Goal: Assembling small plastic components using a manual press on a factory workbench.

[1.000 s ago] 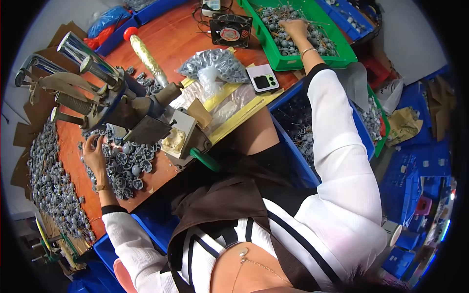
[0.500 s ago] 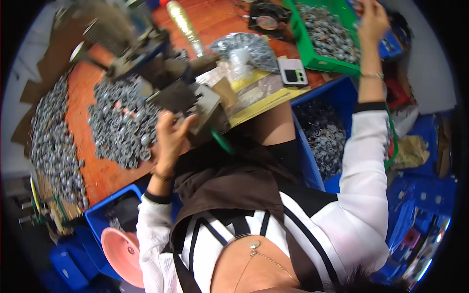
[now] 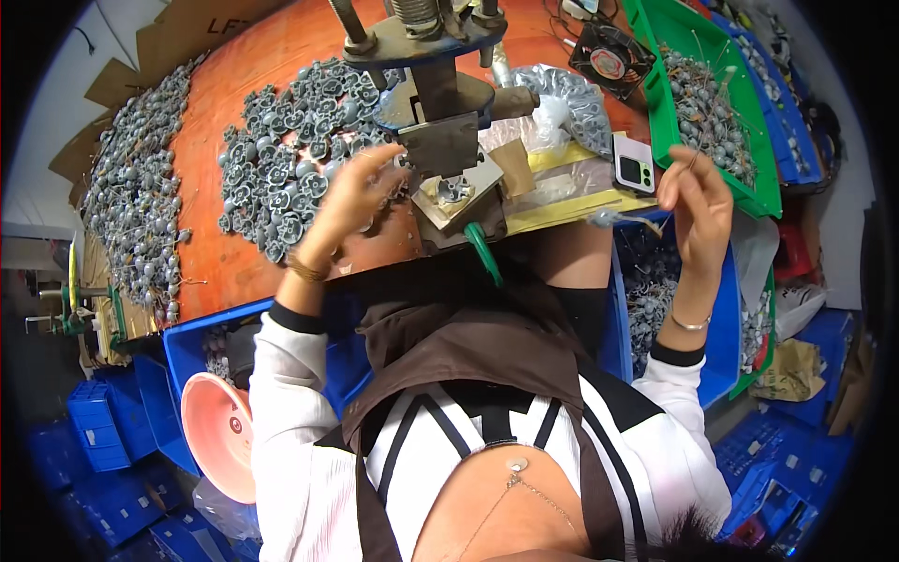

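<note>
My left hand [image 3: 354, 192] reaches toward the base of a metal press [image 3: 440, 112] on the orange table, fingertips pinched by a small grey part at the press plate [image 3: 456, 190]. Beside it lies a heap of grey metal parts [image 3: 281, 159]. My right hand [image 3: 696, 201] is raised over a blue bin [image 3: 716, 318], pinching a thin wire lead; a small grey part with a wire [image 3: 613, 220] hangs just left of it. The press plate holds one grey part.
A green tray [image 3: 655, 84] with wired grey parts stands at the back right, a small black fan [image 3: 613, 58] and a phone [image 3: 634, 169] near it. More grey parts [image 3: 131, 197] line the table's left edge. Blue bins [image 3: 187, 347] and a pink funnel [image 3: 217, 431] sit below left.
My right hand has come back from the green tray to above the blue bin, holding a wire. My left hand has moved from the parts heap to the press plate.
</note>
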{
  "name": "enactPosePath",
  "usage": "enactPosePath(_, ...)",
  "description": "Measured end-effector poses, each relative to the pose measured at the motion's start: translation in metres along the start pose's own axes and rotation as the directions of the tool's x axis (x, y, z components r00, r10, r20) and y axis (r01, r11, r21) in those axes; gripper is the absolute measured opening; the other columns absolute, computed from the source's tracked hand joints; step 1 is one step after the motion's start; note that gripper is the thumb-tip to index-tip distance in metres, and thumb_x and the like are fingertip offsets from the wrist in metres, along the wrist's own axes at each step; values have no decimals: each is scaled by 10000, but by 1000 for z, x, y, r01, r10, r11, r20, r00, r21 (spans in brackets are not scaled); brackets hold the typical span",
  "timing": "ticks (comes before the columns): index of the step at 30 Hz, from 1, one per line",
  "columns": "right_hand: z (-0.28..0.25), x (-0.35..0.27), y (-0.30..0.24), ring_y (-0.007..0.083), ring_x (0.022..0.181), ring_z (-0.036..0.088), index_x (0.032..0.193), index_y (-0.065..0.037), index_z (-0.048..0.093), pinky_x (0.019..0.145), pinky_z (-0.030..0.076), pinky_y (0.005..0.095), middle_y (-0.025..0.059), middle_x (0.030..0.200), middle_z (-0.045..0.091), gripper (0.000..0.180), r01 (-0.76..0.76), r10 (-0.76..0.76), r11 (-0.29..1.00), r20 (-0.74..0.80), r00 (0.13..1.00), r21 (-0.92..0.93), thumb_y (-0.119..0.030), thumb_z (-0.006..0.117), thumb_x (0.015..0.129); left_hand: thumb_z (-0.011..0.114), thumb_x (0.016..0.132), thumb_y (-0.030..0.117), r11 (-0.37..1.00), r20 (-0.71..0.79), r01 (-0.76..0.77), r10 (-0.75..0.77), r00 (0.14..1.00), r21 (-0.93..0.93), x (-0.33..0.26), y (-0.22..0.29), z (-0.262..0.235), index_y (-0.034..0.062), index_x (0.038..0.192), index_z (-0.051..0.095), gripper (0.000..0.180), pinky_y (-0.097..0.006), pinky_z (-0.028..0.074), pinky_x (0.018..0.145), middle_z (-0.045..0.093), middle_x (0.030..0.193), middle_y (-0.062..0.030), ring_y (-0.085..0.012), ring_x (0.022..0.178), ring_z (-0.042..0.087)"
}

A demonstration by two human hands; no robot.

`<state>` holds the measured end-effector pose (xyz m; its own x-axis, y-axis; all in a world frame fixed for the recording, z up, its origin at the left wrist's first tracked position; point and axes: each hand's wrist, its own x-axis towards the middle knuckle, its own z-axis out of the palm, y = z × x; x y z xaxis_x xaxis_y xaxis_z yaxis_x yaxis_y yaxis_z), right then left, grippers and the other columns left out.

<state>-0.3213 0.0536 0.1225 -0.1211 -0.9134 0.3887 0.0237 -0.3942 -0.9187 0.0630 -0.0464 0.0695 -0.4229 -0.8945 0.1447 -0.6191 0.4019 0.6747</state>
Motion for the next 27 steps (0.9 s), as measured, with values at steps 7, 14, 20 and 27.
enactPosePath(7, 20, -36, 5, 97, 530, 493, 720, 45, 613, 489, 362, 204, 73, 644, 566, 279, -231, 226, 973, 184, 957, 10, -136, 551, 922, 547, 800, 69, 652, -235, 194, -24, 972, 733, 28, -150, -98, 102, 964, 702, 229, -410, 500, 749, 675, 949, -125, -322, 861, 630)
enactPosePath(14, 45, -44, 17, 25, 576, 520, 1011, 21, 674, 497, 381, 167, -5, 675, 606, 181, -411, 424, 906, 247, 871, -106, -72, 551, 915, 534, 795, 36, 742, -125, 179, -129, 984, 646, 30, -168, -100, 89, 1018, 693, 278, -416, 495, 789, 645, 982, -183, -345, 931, 620)
enactPosePath(20, 84, -46, 32, 57, 609, 557, 983, 12, 677, 533, 422, 181, 27, 725, 635, 162, -268, 327, 941, 348, 879, -206, -72, 569, 897, 649, 810, 70, 837, -431, 133, 131, 893, 531, -4, -116, -92, 2, 917, 653, 127, -358, 507, 703, 652, 879, -133, -305, 785, 638)
enactPosePath(27, 153, -39, 55, 156, 474, 468, 668, 6, 569, 466, 346, 276, 78, 573, 503, 164, 169, -76, 930, 281, 957, -325, -32, 666, 795, 651, 846, 29, 478, -41, 153, -370, 928, -865, -52, 10, 16, -23, 1047, 647, 207, -213, 517, 654, 675, 850, -79, -112, 685, 630)
